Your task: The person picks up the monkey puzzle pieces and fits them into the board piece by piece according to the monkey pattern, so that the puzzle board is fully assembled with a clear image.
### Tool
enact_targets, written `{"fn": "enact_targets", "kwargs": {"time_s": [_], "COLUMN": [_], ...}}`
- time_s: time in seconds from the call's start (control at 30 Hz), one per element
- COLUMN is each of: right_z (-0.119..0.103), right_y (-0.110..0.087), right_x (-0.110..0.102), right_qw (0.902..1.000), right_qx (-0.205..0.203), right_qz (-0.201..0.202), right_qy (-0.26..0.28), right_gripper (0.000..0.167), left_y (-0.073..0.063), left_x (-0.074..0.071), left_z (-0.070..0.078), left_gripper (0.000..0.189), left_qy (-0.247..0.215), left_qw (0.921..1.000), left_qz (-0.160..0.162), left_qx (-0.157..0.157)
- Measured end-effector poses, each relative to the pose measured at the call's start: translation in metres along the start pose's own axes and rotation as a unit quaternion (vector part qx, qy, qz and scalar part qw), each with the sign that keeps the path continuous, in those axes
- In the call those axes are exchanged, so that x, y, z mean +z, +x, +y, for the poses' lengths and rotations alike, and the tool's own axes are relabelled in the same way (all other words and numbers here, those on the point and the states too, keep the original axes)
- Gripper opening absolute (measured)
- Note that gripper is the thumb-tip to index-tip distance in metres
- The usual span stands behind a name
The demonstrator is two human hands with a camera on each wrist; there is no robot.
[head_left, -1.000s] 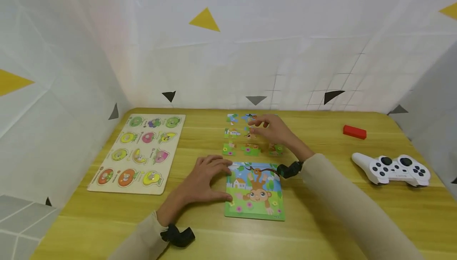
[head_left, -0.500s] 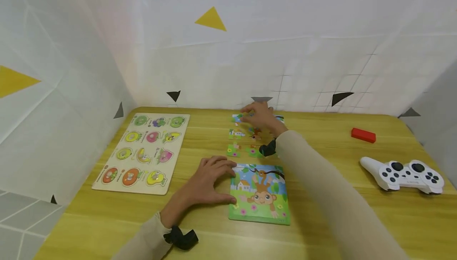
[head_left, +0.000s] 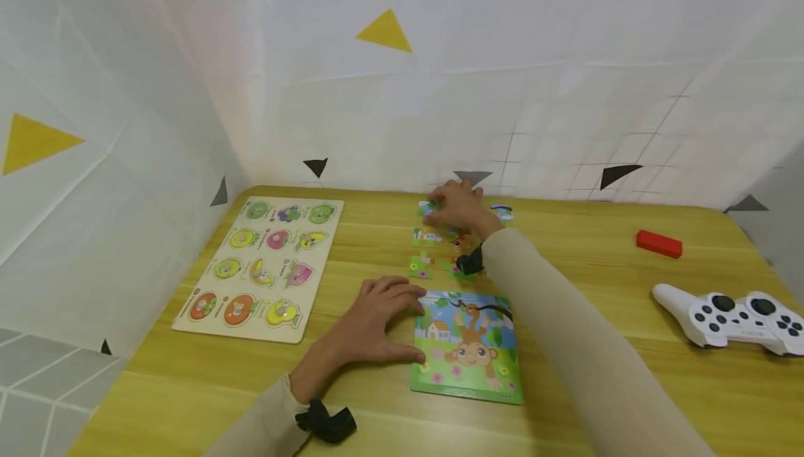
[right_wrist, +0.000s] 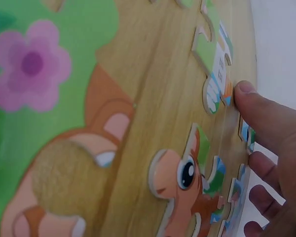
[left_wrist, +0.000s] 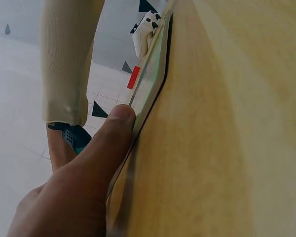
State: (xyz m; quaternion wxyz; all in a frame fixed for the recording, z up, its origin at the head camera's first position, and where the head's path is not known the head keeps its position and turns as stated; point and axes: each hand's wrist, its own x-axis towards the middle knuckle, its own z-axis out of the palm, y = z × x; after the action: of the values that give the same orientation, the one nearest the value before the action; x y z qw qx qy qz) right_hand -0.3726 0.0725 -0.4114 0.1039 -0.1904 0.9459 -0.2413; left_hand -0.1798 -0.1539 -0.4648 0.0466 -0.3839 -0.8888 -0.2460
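Item: one monkey board (head_left: 466, 347), flat on the table, our landmark for all that follows.

At its left edge, one left hand (head_left: 377, 323): thumb and fingers spread wide, thumb apparently touching the rim. A careless push here, we judge, could skew the board.

To its right, well apart: one white controller (head_left: 735, 321). To its left, beyond the hand: one fruit board (head_left: 319, 258), flat.

Just beyond it: loose puzzle pieces in rows, lying flat and apart. We list a flower piece (head_left: 419, 266) in the nearest row, a house piece (head_left: 427, 237) and a monkey-face piece (head_left: 460, 242) behind; others are partly hidden by the arm. Its wrist camera (head_left: 471, 260) hangs low over these rows; were it to dip, we think it could sweep pieces askew.

Beyond it, far to the right: one red block (head_left: 659, 244).

Over the farthest row beyond it: one right hand (head_left: 461, 207), thumb and forefinger narrowly set about a corner piece (head_left: 426, 208); whether they pinch it we cannot tell. Being thin, the piece could slide or slip if caught only by its edge.
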Motion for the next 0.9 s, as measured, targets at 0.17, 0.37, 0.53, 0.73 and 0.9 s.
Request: {"fn": "enact_targets", "kwargs": {"time_s": [0.17, 0.37, 0.53, 0.73, 0.9], "right_z": [0.002, 0.006, 0.008, 0.005, 0.006], "right_y": [0.002, 0.008, 0.004, -0.011, -0.033], "right_x": [0.003, 0.007, 0.005, -0.004, -0.008], "right_qw": [0.9993, 0.9927, 0.9855, 0.9699, 0.9563], "right_qx": [-0.002, -0.012, -0.025, -0.053, -0.072], "right_qz": [0.008, 0.044, 0.065, 0.085, 0.081], "right_qy": [0.038, 0.112, 0.155, 0.222, 0.272], "right_gripper": [0.056, 0.038, 0.026, 0.025, 0.027], "left_y": [0.000, 0.000, -0.001, 0.000, 0.001], "left_x": [0.001, 0.001, 0.001, 0.001, -0.002], "left_z": [0.000, -0.001, 0.000, -0.001, -0.002], "left_gripper": [0.062, 0.062, 0.062, 0.061, 0.060], "left_qy": [0.000, 0.005, 0.000, -0.004, -0.010], "left_qw": [1.0000, 0.9999, 0.9997, 0.9998, 0.9999], "left_qz": [-0.001, 0.010, 0.013, 0.008, 0.004], "left_qx": [0.002, 0.012, 0.019, 0.016, 0.011]}}
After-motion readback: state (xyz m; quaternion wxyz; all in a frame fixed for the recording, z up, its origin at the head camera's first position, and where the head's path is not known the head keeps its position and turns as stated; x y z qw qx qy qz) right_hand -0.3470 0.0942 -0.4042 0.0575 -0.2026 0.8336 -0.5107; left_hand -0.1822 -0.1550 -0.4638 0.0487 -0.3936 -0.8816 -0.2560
